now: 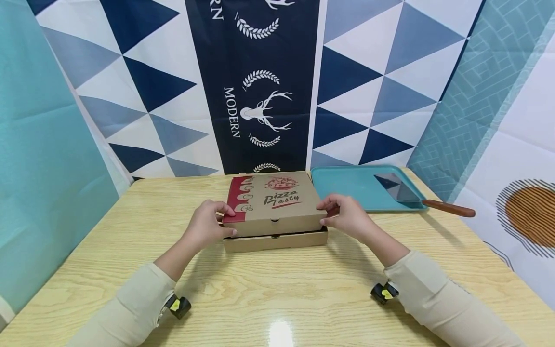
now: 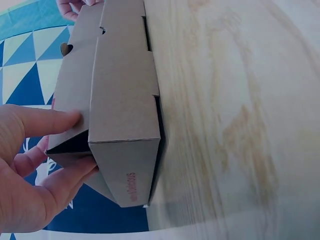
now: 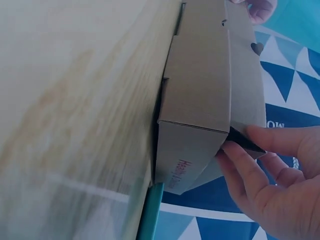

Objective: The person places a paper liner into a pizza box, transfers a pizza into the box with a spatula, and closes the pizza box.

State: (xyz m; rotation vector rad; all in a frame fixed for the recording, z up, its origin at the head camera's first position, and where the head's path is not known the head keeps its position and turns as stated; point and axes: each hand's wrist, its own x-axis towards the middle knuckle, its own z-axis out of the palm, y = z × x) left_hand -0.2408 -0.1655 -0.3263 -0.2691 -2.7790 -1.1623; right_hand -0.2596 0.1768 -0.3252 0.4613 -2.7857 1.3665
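A brown cardboard pizza box (image 1: 286, 190) with a red strip and printed lettering lies at the back middle of the table. Its lid is slightly raised, and a dark gap shows above the front wall (image 1: 275, 243) of the base. At the front left corner, my left hand (image 1: 207, 224) grips the lid, thumb on the front flap and fingers at the side. My right hand (image 1: 347, 218) holds the opposite front corner the same way. In both wrist views the side flap (image 2: 75, 159) angles away from the base near the fingers.
Right of the box lies a teal tray (image 1: 347, 188). A pizza server (image 1: 396, 185) rests on it, its wooden handle (image 1: 448, 207) sticking out past the tray's right edge. A patterned cloth (image 1: 260, 72) hangs behind the wooden table (image 1: 277, 289).
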